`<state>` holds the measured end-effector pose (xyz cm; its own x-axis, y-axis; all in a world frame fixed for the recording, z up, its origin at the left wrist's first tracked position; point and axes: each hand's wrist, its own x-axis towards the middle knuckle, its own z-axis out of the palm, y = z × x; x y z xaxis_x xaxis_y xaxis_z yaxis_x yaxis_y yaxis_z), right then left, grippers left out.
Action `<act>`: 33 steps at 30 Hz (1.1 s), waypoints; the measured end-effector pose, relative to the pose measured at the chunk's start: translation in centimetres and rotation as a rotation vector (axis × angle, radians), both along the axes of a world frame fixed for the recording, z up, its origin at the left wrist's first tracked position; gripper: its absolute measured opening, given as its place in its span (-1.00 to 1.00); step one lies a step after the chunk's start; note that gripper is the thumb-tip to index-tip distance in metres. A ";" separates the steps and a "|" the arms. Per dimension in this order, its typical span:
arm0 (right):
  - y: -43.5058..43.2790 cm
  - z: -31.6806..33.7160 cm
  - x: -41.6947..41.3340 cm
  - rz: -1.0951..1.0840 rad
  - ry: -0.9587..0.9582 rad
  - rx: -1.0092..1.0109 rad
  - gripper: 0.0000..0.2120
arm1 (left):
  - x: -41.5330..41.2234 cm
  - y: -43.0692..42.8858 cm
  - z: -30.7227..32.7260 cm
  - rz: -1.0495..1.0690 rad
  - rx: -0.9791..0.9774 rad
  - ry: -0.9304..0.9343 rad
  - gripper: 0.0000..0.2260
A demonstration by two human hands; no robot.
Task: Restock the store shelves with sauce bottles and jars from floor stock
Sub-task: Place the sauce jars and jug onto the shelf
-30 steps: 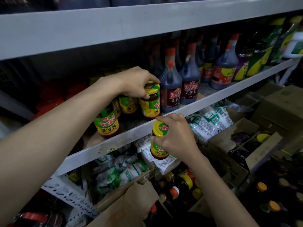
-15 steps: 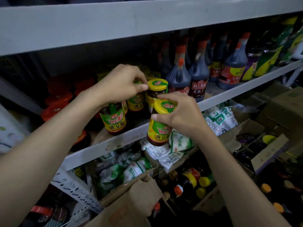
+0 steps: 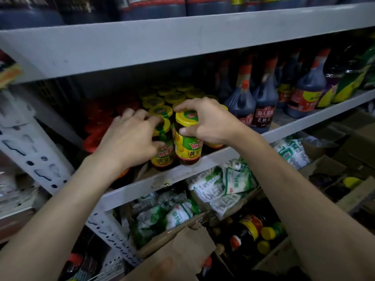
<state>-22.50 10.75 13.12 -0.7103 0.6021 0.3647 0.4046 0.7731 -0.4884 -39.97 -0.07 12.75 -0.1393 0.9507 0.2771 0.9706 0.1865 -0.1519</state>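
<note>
At the far left a grey perforated metal upright carries the grey metal shelf. Round red-lidded jars stand in the shelf's dim left part. Just beside them the left hand grips a yellow-lidded glass sauce jar at the front edge, its fingers curled over the lid and its thumb pressed against the side. Touching that jar on the right is a second yellow-lidded jar with a yellow and green label, upright, with its base at the shelf's lip. The right hand clamps it, fingertips spread round the lid rim and thumb on the glass below. A cluster of yellow lids fills the rows behind. Further right stand dark soy sauce bottles with orange caps. Under the shelf lie white and green bags, with brown cardboard boxes at the far right.
</note>
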 end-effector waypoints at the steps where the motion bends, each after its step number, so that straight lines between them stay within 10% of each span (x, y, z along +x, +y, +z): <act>1: 0.2 -0.2 -0.5 -0.006 -0.049 0.039 -0.47 | 0.0 -0.2 -0.5 -0.002 -0.001 0.021 -0.38; 17: 0.5 -3.2 -1.8 -0.169 -0.341 0.418 -0.46 | -0.6 0.7 -0.4 -0.118 0.056 0.084 -0.37; 24: -3.2 -8.5 0.0 -0.470 0.188 0.563 -0.67 | -0.3 1.6 -0.4 -0.028 -0.117 0.178 -0.12; 33: -4.8 -12.1 -1.4 -0.463 0.297 -0.010 -0.71 | -0.1 2.0 -0.2 -0.197 -0.008 0.180 -0.15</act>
<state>-23.94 5.99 0.97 -0.2379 0.8315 0.5020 0.5451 0.5420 -0.6396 -40.11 1.97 12.50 0.0998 0.9569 0.2726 0.9454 -0.0057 -0.3260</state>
